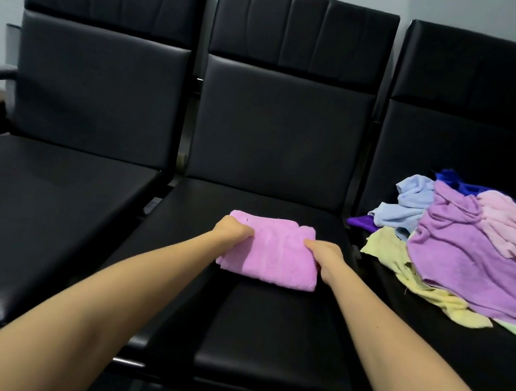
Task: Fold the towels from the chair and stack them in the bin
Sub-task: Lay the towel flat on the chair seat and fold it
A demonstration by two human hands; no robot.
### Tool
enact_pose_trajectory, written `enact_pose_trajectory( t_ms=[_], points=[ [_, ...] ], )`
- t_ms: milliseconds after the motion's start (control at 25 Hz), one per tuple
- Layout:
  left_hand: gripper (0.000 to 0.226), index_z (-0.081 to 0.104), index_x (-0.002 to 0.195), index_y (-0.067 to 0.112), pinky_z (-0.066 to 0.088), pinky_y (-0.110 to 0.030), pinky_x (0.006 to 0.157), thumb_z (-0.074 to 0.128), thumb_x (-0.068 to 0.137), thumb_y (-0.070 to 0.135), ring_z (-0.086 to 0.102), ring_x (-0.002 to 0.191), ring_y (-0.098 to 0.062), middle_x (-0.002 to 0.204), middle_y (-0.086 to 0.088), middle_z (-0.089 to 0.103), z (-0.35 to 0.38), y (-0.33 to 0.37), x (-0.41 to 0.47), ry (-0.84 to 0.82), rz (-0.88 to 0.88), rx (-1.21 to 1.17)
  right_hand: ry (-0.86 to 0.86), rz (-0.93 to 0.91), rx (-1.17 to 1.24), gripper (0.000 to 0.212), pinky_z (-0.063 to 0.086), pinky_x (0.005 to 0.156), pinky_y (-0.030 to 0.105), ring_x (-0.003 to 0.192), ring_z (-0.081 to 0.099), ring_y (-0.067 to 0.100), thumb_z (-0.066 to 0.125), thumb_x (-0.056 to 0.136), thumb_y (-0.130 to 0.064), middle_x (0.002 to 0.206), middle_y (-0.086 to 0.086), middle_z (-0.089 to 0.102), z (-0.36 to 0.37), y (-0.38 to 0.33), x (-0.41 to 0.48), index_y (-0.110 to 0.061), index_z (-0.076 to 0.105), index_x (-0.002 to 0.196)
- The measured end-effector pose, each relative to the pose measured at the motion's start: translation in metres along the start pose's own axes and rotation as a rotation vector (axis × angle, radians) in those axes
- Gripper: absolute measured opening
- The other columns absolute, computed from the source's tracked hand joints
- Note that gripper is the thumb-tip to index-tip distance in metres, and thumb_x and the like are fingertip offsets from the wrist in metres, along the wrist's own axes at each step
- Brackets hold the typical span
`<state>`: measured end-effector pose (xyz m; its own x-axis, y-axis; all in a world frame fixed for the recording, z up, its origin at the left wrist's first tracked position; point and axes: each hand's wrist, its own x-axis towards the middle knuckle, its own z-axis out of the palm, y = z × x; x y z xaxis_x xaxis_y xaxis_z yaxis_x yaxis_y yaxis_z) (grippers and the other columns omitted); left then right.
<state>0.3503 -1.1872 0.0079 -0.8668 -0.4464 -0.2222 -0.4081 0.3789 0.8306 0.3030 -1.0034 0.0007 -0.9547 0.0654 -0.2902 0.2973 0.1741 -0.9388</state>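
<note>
Towel folded, gripped both sides

Left hand (233, 232) and right hand (327, 258) pinch the pink towel (271, 251) at its side edges so the fold holds on the middle seat (266, 326). Unfolded pile (471, 250) waits farther right. Bin not visible.

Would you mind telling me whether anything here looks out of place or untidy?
Only the pile of unfolded towels on the right chair, with a yellow one hanging over the seat's edge. Both hands grip the folded pink towel. No bin is visible.
</note>
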Motion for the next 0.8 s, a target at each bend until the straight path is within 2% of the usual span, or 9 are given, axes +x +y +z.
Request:
enact_pose_trajectory(
  t_ms=[80, 200, 280, 360, 440, 560, 640, 680, 800],
  points=[
    [0.007, 0.056, 0.083, 0.012, 0.041, -0.026, 0.07, 0.057, 0.086, 0.019, 0.055, 0.086, -0.023, 0.086, -0.004, 0.057, -0.001, -0.001, 0.005, 0.064, 0.136, -0.076, 0.009, -0.156, 0.03, 0.024, 0.046, 0.066, 0.026, 0.091, 0.054, 0.021, 0.059, 0.09, -0.007, 0.103, 0.013, 0.062, 0.004, -0.006, 0.005, 0.002, 0.063, 0.112],
    [0.014, 0.052, 0.076, 0.014, 0.036, -0.028, 0.063, 0.052, 0.089, 0.02, 0.054, 0.082, -0.024, 0.079, -0.001, 0.057, -0.003, -0.006, 0.014, 0.181, 0.191, -0.112, 0.022, -0.278, 0.016, 0.024, 0.046, 0.069, 0.024, 0.095, 0.054, 0.019, 0.057, 0.092, -0.012, 0.106, 0.009, 0.062, 0.011, -0.019, 0.014, -0.002, 0.062, 0.113],
    [0.02, 0.055, 0.098, 0.01, 0.04, -0.029, 0.073, 0.052, 0.09, 0.027, 0.057, 0.098, -0.029, 0.101, -0.006, 0.06, 0.0, -0.008, 0.018, 0.153, 0.094, 0.074, -0.016, -0.212, -0.155, 0.038, 0.042, 0.078, 0.027, 0.1, 0.054, 0.022, 0.056, 0.093, -0.019, 0.124, 0.012, 0.057, 0.02, -0.02, 0.023, -0.002, 0.053, 0.127],
    [0.046, 0.045, 0.125, 0.004, 0.039, -0.035, 0.092, 0.053, 0.09, 0.033, 0.046, 0.121, -0.032, 0.129, -0.014, 0.048, 0.007, -0.01, 0.023, 0.144, -0.035, 0.299, -0.071, -0.068, -0.331, 0.049, 0.043, 0.081, 0.031, 0.103, 0.054, 0.026, 0.057, 0.091, -0.027, 0.129, 0.014, 0.052, 0.026, -0.016, 0.026, -0.001, 0.045, 0.131],
    [0.052, 0.042, 0.13, 0.004, 0.036, -0.037, 0.1, 0.053, 0.089, 0.034, 0.041, 0.126, -0.032, 0.136, -0.015, 0.042, 0.011, -0.008, 0.025, 0.165, -0.095, 0.342, -0.057, -0.018, -0.427, 0.053, 0.045, 0.084, 0.034, 0.106, 0.055, 0.029, 0.059, 0.089, -0.029, 0.127, 0.015, 0.051, 0.027, -0.01, 0.024, 0.0, 0.043, 0.13],
    [0.049, 0.047, 0.129, 0.005, 0.045, -0.032, 0.092, 0.057, 0.087, 0.028, 0.055, 0.111, -0.027, 0.127, -0.011, 0.056, 0.011, 0.0, 0.024, 0.069, -0.061, 0.193, -0.058, 0.015, -0.39, 0.056, 0.047, 0.091, 0.037, 0.113, 0.054, 0.031, 0.067, 0.085, -0.025, 0.128, 0.016, 0.052, 0.023, -0.008, 0.024, 0.001, 0.043, 0.129],
    [0.056, 0.039, 0.137, 0.006, 0.046, -0.028, 0.084, 0.06, 0.087, 0.022, 0.055, 0.1, -0.023, 0.126, -0.01, 0.056, 0.009, 0.007, 0.019, -0.012, -0.092, 0.039, -0.086, 0.054, -0.363, 0.059, 0.047, 0.092, 0.038, 0.112, 0.055, 0.031, 0.072, 0.081, -0.023, 0.127, 0.016, 0.053, 0.02, -0.007, 0.022, 0.0, 0.046, 0.128],
    [0.056, 0.04, 0.137, 0.006, 0.045, -0.028, 0.083, 0.062, 0.087, 0.02, 0.054, 0.1, -0.023, 0.126, -0.01, 0.055, 0.007, 0.011, 0.016, -0.051, -0.101, -0.022, -0.114, 0.065, -0.362, 0.056, 0.048, 0.09, 0.037, 0.111, 0.056, 0.031, 0.072, 0.081, -0.023, 0.125, 0.016, 0.055, 0.018, -0.007, 0.02, -0.001, 0.049, 0.126],
    [0.041, 0.053, 0.117, 0.008, 0.047, -0.035, 0.086, 0.067, 0.082, 0.024, 0.056, 0.102, -0.027, 0.121, -0.011, 0.056, 0.004, 0.022, 0.006, -0.149, -0.16, -0.229, -0.201, 0.013, -0.3, 0.033, 0.048, 0.089, 0.036, 0.104, 0.058, 0.028, 0.066, 0.084, -0.019, 0.119, 0.014, 0.061, 0.01, -0.01, 0.012, -0.007, 0.058, 0.114]
  ],
)
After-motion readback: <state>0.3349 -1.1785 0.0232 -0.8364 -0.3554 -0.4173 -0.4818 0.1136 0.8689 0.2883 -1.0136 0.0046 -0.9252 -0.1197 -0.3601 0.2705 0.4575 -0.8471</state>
